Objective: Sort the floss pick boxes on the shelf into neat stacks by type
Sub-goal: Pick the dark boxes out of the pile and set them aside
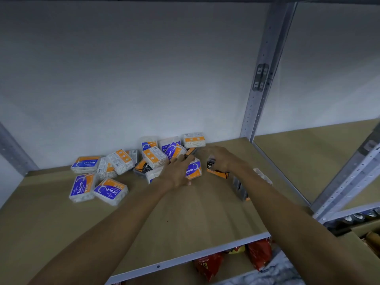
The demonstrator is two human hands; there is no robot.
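Floss pick boxes (141, 163) lie in a messy heap on the brown shelf (195, 212), by the back wall. Left of the heap, two "Smooth" boxes (96, 189) lie flat. The left hand (176, 171) rests open and flat on the heap. Just right of the heap, the right hand (219, 157) curls over a black and orange box (216, 170), but I cannot tell if it grips it.

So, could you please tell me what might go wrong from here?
The left hand reaches into a loose heap of boxes; pulling one may topple the others. The right hand sits on a black and orange box, and its forearm crosses a dark box and could sweep it aside.
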